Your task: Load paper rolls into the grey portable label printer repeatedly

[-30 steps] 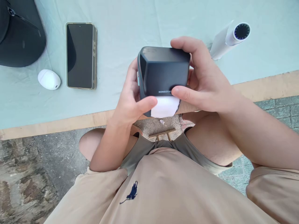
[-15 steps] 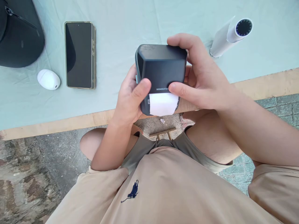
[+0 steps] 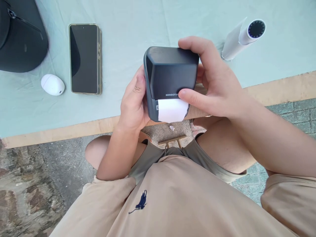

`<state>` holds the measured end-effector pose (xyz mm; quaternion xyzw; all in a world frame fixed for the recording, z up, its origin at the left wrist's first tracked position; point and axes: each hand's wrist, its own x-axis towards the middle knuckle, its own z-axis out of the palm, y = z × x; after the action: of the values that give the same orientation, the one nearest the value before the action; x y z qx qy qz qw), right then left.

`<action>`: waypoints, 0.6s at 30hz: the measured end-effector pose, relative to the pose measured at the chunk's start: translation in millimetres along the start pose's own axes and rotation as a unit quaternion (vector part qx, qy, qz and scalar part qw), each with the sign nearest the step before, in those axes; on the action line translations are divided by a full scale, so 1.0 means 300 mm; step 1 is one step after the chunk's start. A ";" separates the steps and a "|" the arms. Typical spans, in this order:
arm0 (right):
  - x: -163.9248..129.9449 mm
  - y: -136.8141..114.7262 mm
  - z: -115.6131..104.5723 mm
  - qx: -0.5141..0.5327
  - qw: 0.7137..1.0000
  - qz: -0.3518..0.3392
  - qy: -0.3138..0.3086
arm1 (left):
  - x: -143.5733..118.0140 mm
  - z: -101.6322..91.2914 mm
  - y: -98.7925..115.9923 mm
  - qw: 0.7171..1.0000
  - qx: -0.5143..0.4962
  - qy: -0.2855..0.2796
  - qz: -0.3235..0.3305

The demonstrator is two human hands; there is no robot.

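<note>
A dark, handheld label printer (image 3: 172, 75) marked NIIMBOT is held up over the table's near edge. White label paper (image 3: 172, 110) sticks out of its lower front. My left hand (image 3: 134, 98) is closed round the printer's left side, its thumb lying along that side and its other fingers partly hidden behind. On the right, my right hand (image 3: 212, 79) grips the printer, with the index finger on the top corner and the thumb on the front beside the brand name.
A phone (image 3: 85, 59) lies on the cloth-covered table (image 3: 123, 39). To its left are a small white rounded case (image 3: 52, 85) and a black zipped bag (image 3: 22, 39). A white paper roll (image 3: 237, 41) stands at the back right. Below is a wooden table edge (image 3: 278, 87).
My left thumb has lifted off the printer's front and moved to its left side. The right hand keeps its grip, and the printer has barely shifted.
</note>
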<state>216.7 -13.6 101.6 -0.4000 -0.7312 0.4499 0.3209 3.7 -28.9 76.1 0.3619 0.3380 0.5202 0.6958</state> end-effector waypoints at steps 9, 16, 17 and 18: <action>0.001 0.008 -0.004 -0.028 0.999 -0.032 0.011 | 0.005 -0.001 0.000 0.999 0.045 -0.006 0.011; -0.010 -0.023 -0.014 -0.129 0.980 -0.106 0.104 | 0.008 0.005 -0.011 0.998 -0.011 0.051 -0.024; -0.009 -0.025 -0.016 -0.132 0.976 -0.120 0.122 | 0.007 0.005 -0.010 0.998 -0.016 0.050 -0.030; -0.008 -0.025 -0.017 -0.136 0.972 -0.137 0.131 | 0.007 0.004 -0.009 0.998 -0.018 0.045 -0.032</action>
<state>219.8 -15.6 110.3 -0.3915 -0.7848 0.2415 0.4154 6.5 -27.7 74.2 0.3147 0.3711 0.5195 0.7024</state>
